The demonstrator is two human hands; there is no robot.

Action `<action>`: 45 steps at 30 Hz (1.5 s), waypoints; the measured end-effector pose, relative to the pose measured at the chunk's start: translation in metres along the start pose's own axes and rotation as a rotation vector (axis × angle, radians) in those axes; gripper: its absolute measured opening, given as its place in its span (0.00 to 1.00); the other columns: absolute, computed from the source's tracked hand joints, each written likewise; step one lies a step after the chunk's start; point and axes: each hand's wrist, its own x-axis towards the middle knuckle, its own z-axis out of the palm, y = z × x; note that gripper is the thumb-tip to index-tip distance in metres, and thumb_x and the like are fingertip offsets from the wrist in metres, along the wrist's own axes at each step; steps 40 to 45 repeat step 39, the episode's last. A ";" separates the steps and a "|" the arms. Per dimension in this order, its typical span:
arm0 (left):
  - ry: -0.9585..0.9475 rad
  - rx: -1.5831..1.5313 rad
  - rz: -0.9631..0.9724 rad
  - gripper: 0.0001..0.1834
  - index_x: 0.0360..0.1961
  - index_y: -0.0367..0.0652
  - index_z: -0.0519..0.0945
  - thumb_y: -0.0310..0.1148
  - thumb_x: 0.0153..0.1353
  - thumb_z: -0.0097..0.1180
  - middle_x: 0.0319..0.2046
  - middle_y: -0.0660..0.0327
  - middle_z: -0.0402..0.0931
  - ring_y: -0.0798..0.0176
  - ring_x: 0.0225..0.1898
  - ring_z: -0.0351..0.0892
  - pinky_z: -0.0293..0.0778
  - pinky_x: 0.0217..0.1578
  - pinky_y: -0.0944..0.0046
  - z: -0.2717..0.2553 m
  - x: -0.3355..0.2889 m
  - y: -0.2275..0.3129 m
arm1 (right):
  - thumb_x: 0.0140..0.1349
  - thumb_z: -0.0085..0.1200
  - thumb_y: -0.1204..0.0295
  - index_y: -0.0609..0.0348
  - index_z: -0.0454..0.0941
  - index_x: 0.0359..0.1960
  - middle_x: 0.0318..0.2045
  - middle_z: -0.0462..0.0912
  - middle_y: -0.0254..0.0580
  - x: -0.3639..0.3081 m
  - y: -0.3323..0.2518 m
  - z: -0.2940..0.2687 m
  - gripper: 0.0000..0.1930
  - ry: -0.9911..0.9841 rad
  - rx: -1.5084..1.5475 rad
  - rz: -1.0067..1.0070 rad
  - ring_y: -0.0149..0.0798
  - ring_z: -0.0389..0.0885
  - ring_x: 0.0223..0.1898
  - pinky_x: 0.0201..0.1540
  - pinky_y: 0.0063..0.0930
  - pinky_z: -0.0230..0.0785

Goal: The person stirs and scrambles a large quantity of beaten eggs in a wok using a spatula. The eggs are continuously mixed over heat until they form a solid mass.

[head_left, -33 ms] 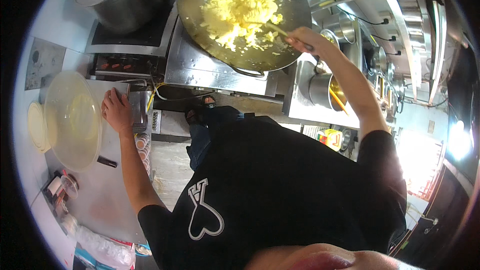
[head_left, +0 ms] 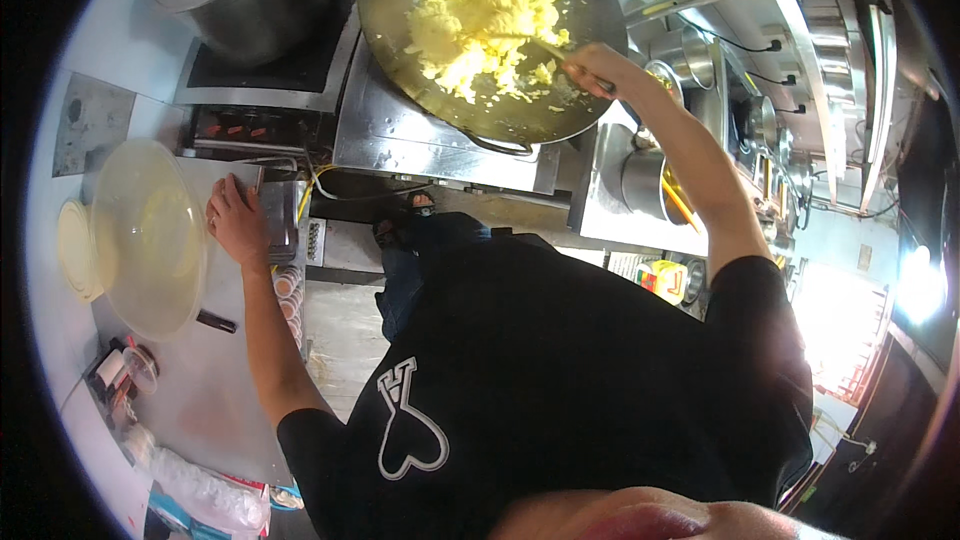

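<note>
A large wok (head_left: 390,50) on the range holds a heap of yellow scrambled egg (head_left: 485,10), with small bits scattered over its metal side. My right hand (head_left: 597,70) is closed around the handle of a long-handled wok utensil (head_left: 548,47) at the wok's right side. Its far end is buried in the egg, so I cannot tell whether it is a spatula or a ladle. On the left, my left hand (head_left: 238,219) lies with fingers outstretched on the edge of the grey counter (head_left: 215,395), beside a big translucent plastic bowl (head_left: 150,240).
A lidded stockpot (head_left: 250,15) stands on the burner left of the wok. To the right, a metal pot (head_left: 645,183) with a yellow-handled tool sits on a steel counter. Plastic bags (head_left: 215,497) lie at the lower left. A dark handle (head_left: 216,321) juts out beside the bowl.
My right hand and the wok utensil have shifted slightly left over the wok. My left hand stays in place on the counter edge.
</note>
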 end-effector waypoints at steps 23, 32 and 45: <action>0.017 -0.026 0.011 0.22 0.54 0.51 0.71 0.44 0.60 0.50 0.54 0.64 0.67 0.53 0.54 0.67 0.65 0.50 0.50 -0.011 -0.002 0.001 | 0.58 0.49 0.68 0.61 0.70 0.14 0.07 0.66 0.34 -0.072 -0.009 -0.068 0.16 0.022 -0.339 0.167 0.27 0.63 0.06 0.07 0.22 0.51; -0.042 0.005 -0.021 0.23 0.55 0.51 0.70 0.44 0.58 0.53 0.54 0.64 0.67 0.54 0.55 0.65 0.65 0.51 0.50 -0.012 0.002 0.004 | 0.59 0.48 0.66 0.64 0.74 0.16 0.15 0.78 0.47 0.047 -0.099 -0.013 0.17 0.320 -1.168 -0.385 0.40 0.79 0.17 0.26 0.40 0.74; 0.005 -0.033 -0.008 0.23 0.55 0.52 0.70 0.44 0.58 0.52 0.54 0.64 0.67 0.55 0.56 0.65 0.64 0.52 0.50 -0.011 0.000 0.004 | 0.54 0.55 0.67 0.63 0.70 0.47 0.34 0.82 0.55 -0.022 -0.061 0.064 0.20 0.303 -1.609 -0.401 0.54 0.83 0.34 0.36 0.45 0.76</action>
